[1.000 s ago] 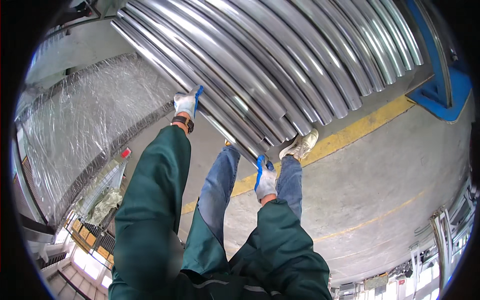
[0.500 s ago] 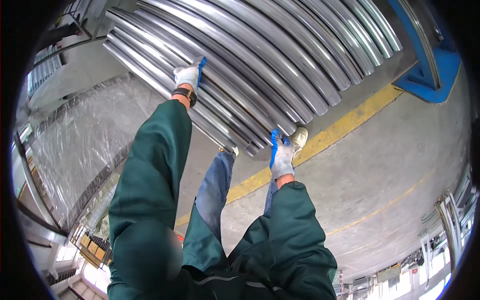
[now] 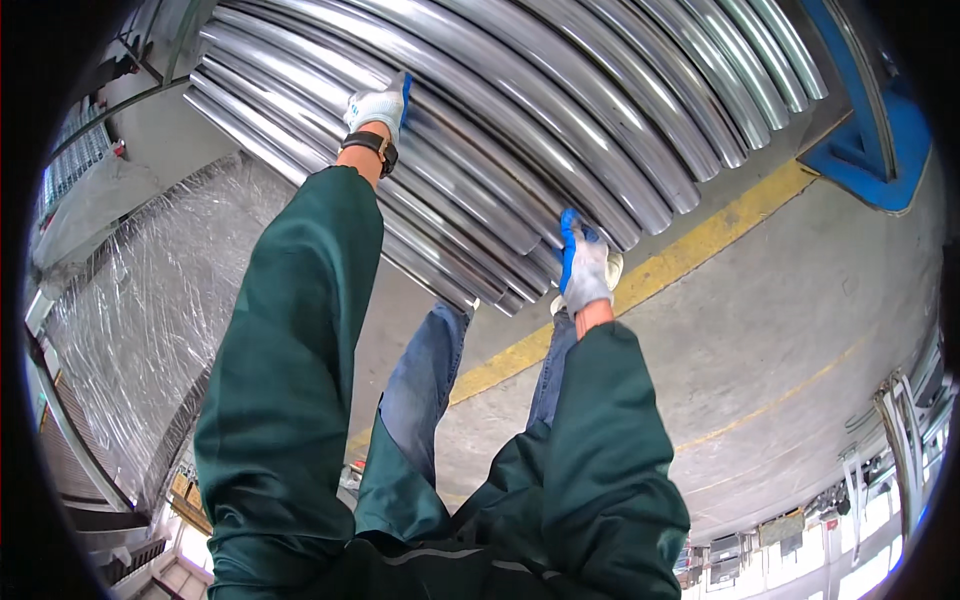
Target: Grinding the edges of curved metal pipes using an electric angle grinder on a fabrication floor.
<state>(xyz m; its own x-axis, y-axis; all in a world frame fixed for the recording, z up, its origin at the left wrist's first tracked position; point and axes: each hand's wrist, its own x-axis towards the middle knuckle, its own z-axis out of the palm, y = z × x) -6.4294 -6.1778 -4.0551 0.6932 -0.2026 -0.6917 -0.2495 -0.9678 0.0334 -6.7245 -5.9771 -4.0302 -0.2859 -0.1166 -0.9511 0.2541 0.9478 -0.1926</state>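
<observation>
A: So where's the shiny tube [image 3: 485, 160] from the person's hands?

B: Pretty much strung between them. It slants upper left to lower right, left hand [image 3: 378, 108] partway up, right hand [image 3: 585, 265] nearer the low end.

A: Got a grip on it?

B: Can't tell tbh. Both thumbs look raised, but the other fingers are mostly hidden, so no clue how far they're open.
</observation>
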